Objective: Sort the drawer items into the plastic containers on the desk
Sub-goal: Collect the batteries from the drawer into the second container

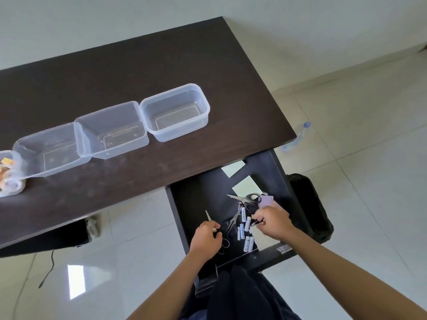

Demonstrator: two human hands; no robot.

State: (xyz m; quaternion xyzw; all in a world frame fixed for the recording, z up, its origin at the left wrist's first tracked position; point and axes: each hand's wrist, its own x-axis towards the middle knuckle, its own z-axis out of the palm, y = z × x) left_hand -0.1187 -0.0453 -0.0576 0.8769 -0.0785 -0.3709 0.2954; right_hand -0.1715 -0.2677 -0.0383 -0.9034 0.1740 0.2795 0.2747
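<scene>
Here both hands are down in the open drawer [184, 204] — the left hand [206, 240] curled round scissors [211, 221], the right hand [272, 221] pinching a pen [258, 222] — so next comes lifting them to the empty tubs [175, 112] on the desk.

both hands [206, 239] [272, 221] curled, arms outstretched

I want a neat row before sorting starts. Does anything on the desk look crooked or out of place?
Yes. The second container from the left sits tilted, its right rim tucked under the next container, and its left corner against the tub of tape rolls. The far-right container stands flat.
</scene>
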